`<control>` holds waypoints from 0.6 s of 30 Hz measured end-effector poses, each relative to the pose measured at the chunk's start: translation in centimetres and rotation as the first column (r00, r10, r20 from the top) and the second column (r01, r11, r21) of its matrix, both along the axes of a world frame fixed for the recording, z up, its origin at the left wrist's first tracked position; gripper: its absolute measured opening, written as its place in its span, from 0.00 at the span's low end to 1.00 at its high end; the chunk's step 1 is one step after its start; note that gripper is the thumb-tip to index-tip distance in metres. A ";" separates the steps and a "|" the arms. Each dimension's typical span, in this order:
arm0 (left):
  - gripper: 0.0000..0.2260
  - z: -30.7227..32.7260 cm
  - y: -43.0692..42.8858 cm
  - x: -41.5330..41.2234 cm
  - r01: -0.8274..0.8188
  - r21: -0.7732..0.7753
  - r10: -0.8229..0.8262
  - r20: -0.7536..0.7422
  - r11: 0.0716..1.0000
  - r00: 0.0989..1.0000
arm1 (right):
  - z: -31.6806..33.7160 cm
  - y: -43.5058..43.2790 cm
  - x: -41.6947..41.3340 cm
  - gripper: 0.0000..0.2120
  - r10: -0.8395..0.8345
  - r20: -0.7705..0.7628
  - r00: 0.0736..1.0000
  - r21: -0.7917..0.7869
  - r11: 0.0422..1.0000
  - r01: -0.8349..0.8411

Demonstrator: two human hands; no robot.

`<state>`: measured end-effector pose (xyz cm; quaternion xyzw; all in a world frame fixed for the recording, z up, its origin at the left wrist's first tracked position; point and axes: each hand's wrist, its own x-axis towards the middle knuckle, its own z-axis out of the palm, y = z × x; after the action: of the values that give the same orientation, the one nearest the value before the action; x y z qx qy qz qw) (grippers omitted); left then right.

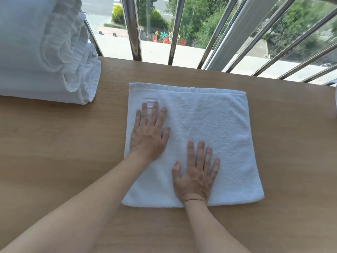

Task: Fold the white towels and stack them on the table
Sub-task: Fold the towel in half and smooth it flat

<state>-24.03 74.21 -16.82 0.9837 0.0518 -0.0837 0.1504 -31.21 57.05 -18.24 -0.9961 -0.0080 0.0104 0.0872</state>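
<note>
"So, where's the towel [209,125]?"

"Flat on the tabletop [63,143] right in front of me, folded to a rough square. Its hemmed edge lies on the far side, toward the metal bars [134,28]."

"And your hands?"

"Both lie palm down on it. My left hand [148,136] is on the towel's left part, further from me, fingers [154,112] straight and slightly spread, the tips by a faint woven stripe. My right hand [196,178] is nearer me, about the middle of the near half, with the wrist at the near edge. Those fingers are straight and spread too. Neither hand has hold of anything; they only press on the cloth."

"Anything else up there?"

"A thick pile [36,61] of white towels at the far left, well apart from the one under my hands. Its rippled, layered edges face right."
</note>
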 end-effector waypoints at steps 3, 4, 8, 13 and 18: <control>0.29 -0.4 -3.6 -6.3 0.073 0.032 -0.073 0.013 0.997 0.997 | 0.1 0.0 -0.1 0.34 0.000 -0.022 1.000 0.004 1.000 0.000; 0.28 -0.5 -4.1 -8.0 0.077 0.035 -0.078 0.020 0.996 0.997 | 0.2 0.0 -0.1 0.34 -0.006 -0.033 0.999 0.007 1.000 0.006; 0.27 -0.8 -2.5 -11.7 0.093 0.071 -0.095 0.025 0.993 0.995 | 0.9 0.2 -0.1 0.32 -0.018 -0.084 0.996 0.012 1.000 0.019; 0.28 -0.7 -1.3 -12.9 0.067 0.086 -0.068 0.014 0.994 0.998 | 0.9 -0.6 -0.8 0.31 0.001 -0.166 0.986 0.000 1.000 -0.001; 0.28 -0.9 -0.9 -13.1 0.102 0.096 -0.103 0.005 0.990 0.995 | 0.7 -4.4 -3.8 0.30 -0.004 -0.188 0.982 -0.040 0.999 -0.004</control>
<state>-37.11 73.35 -17.77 0.9916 0.0044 -0.0838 0.0986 -34.97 52.69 -17.57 -0.9922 0.0006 0.1045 0.0673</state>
